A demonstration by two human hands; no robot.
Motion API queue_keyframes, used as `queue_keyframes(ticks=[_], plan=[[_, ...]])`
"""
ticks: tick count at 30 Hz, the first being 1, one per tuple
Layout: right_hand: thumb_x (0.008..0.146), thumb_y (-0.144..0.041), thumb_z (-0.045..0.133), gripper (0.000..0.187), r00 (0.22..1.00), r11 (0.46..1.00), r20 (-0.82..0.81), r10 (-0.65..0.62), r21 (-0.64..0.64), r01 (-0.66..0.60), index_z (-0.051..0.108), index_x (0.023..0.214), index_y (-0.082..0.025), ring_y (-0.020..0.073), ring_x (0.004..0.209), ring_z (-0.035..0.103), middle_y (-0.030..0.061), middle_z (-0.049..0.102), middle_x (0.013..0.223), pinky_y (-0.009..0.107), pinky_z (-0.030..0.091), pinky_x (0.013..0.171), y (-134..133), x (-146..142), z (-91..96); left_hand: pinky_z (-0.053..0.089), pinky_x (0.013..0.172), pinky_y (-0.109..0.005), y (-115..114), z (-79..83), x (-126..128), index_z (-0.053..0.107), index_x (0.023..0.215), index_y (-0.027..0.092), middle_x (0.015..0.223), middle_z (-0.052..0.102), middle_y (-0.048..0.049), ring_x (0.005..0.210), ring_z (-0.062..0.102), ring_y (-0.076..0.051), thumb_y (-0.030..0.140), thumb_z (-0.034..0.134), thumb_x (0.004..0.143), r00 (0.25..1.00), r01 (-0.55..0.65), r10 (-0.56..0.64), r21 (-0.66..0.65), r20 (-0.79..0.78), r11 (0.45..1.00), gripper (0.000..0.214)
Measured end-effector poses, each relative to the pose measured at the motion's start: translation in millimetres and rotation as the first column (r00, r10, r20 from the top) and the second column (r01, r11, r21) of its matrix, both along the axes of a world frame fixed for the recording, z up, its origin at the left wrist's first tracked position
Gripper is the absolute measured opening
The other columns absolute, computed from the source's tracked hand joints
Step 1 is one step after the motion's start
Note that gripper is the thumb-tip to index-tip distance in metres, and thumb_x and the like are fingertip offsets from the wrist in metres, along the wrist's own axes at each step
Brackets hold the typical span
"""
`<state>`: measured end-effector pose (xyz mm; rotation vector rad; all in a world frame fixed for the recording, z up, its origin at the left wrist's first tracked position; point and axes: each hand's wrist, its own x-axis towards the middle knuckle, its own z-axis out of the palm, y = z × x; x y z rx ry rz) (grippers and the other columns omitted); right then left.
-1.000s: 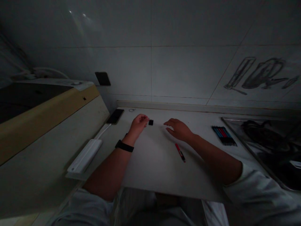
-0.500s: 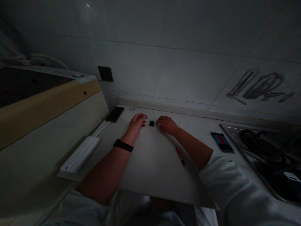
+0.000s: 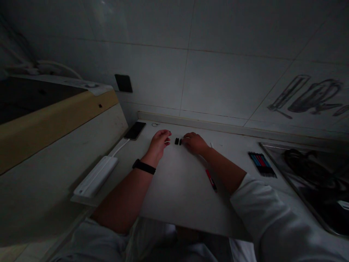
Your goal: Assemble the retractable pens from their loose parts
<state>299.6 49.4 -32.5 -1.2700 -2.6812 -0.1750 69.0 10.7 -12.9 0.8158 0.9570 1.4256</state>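
Just left of a small cluster of black pieces [image 3: 177,141] on the white tabletop [image 3: 180,189], my left hand [image 3: 159,144] is raised with thumb and forefinger pinched together. A tiny dark spot shows at those fingertips, too small to name. My right hand [image 3: 195,143] rests on the table at the other side, palm down with fingers curled. Its fingertips are at one small black piece [image 3: 180,142], which stands slightly apart from the cluster. A red and black pen [image 3: 211,180] lies nearer me, beside my right forearm.
At the left are a black phone [image 3: 135,130] and a white power strip [image 3: 96,176] with its cable. A thin ring [image 3: 155,124] lies near the wall. To the right sit a row of blue and red pens [image 3: 262,164] and a metal-rimmed hob or tray [image 3: 286,185].
One black piece has come away to the right from the cluster, at my right fingertips. My left hand keeps its pinch almost in place. The view has shifted slightly.
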Motion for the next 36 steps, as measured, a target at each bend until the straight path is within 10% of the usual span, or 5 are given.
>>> queue_keyframes(ticks=[10,22,29,36], plan=[[0.099,-0.020,0.057,0.023,0.998,0.999,-0.049,0.041,0.014,-0.041,0.073,0.116,-0.019,0.0265,0.118,0.057,0.0128,0.069,0.125,0.038,0.042,0.101,5,7,4.2,0.047,0.065,-0.025,0,-5.2,0,0.065,0.096,0.021,0.104,0.072,-0.0064,0.073,0.060,-0.012,0.033,0.077,0.077,0.994,0.070,-0.068,0.018,-0.089,0.997,0.025],[0.099,-0.032,0.058,0.018,0.870,0.990,-0.473,-0.143,-0.085,0.116,0.069,0.109,-0.023,0.0182,0.085,0.068,0.0050,0.076,0.100,0.029,0.048,0.081,-91,55,42.0,0.046,0.065,-0.024,-23,-7.1,29,0.069,0.094,0.020,0.096,0.071,-0.0059,0.075,0.059,-0.013,0.038,0.078,0.077,0.951,0.196,-0.155,0.135,-0.268,0.971,0.027],[0.097,-0.037,0.060,0.023,0.614,0.974,-0.756,-0.226,-0.178,0.138,0.075,0.111,-0.025,0.0188,0.093,0.071,0.0066,0.077,0.107,0.032,0.056,0.083,-101,54,4.5,0.045,0.065,-0.025,-35,-13.7,44,0.072,0.095,0.019,0.087,0.070,-0.0037,0.072,0.059,-0.013,0.038,0.081,0.077,0.889,0.359,-0.277,0.180,-0.363,0.916,0.027],[0.093,-0.028,0.060,0.027,0.561,0.968,-0.791,-0.244,-0.237,0.086,0.071,0.117,-0.024,0.0194,0.099,0.072,0.0091,0.075,0.114,0.037,0.058,0.091,-101,56,-20.2,0.048,0.071,-0.028,-32,-21.1,47,0.074,0.092,0.020,0.089,0.072,-0.0049,0.078,0.063,-0.016,0.034,0.083,0.075,0.831,0.405,-0.277,0.183,-0.482,0.896,0.025]])
